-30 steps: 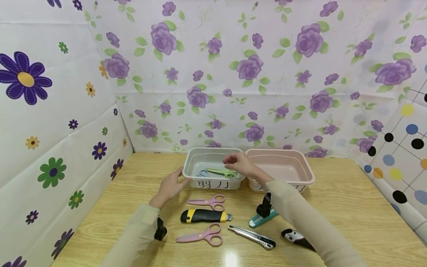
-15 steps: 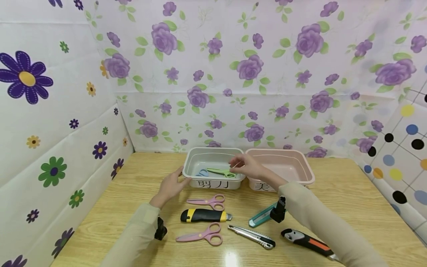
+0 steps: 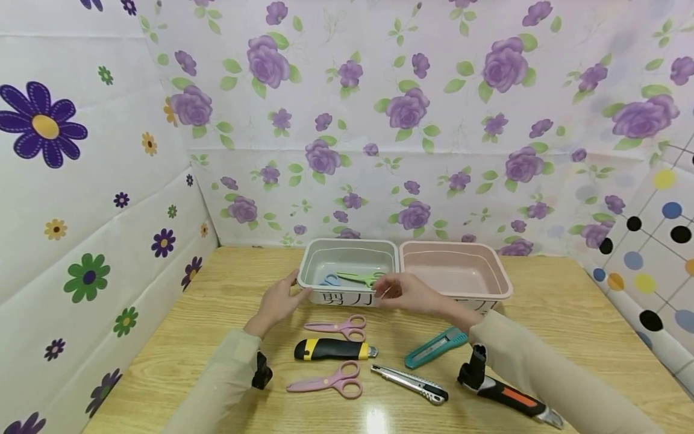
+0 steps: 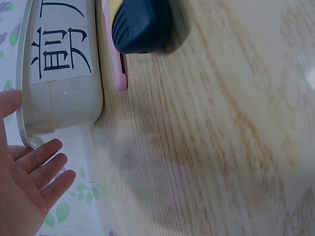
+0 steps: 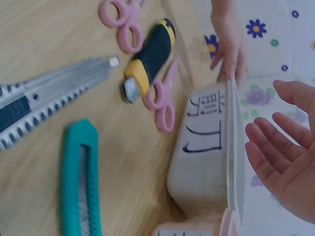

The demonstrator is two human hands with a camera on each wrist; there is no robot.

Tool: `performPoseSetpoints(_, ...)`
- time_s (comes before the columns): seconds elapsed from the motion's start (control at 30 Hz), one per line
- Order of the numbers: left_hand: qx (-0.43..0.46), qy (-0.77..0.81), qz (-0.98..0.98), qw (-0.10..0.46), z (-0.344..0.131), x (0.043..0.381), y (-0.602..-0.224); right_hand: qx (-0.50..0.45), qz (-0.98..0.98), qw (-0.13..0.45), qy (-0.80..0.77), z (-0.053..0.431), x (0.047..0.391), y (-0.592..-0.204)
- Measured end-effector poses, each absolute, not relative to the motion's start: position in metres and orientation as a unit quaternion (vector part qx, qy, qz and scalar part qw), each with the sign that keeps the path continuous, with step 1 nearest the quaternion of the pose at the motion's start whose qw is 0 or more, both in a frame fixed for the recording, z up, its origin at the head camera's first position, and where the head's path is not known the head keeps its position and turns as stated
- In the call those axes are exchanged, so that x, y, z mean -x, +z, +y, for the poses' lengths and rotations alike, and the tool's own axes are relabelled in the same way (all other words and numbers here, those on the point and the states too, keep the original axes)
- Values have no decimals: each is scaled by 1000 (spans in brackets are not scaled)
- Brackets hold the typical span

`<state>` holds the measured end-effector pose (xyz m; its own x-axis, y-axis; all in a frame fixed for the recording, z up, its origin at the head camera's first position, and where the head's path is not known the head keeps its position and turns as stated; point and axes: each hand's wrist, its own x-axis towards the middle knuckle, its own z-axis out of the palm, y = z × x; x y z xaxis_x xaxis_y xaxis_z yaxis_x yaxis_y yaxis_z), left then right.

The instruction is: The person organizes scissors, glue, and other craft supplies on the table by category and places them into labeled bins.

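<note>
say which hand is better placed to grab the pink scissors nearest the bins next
Probably right: the right grip holds nothing, and the pink scissors lie with their handles toward it. The left grip touches the grey bin, and the blades point its way.

In the head view, the right hand point(image 3: 409, 295) conceals the right front corner of the grey, rectangular plastic bin point(image 3: 349, 242) and part of the label on the pink, rectangular plastic bin point(image 3: 455, 245); the blue-handled scissors point(image 3: 330, 279) are largely obscured by the former's front rim. The black wrist mount point(image 3: 476, 364) overlaps the black, orange and silver cutter point(image 3: 509, 395). The right wrist view crops the teal plastic cutter point(image 5: 81, 182) below and the silver metal cutter point(image 5: 54, 93) at left.
</note>
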<state>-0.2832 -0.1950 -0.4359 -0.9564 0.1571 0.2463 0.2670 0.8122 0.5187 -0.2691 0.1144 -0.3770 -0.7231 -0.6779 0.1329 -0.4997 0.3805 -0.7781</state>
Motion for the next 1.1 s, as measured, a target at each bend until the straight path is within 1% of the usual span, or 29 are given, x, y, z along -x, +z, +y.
performPoseSetpoints(0.2, 110, -289, -946, 94, -195, 282, -435, 365, 811, 128, -440, 112, 258, -385)
performPoseSetpoints(0.33, 109, -291, -946, 95, -195, 282, -435, 349, 819, 136, -435, 111, 253, -392)
performPoseSetpoints(0.47, 109, -289, -946, 96, -195, 282, -435, 331, 831, 132, -428, 107, 248, -398)
performPoseSetpoints(0.73, 116, -288, -945, 105, -194, 283, -436, 316, 844, 113, -419, 97, 253, -429)
performPoseSetpoints(1.1, 117, -290, -943, 109, -195, 284, -437, 257, 856, 108, -435, 84, 257, -445)
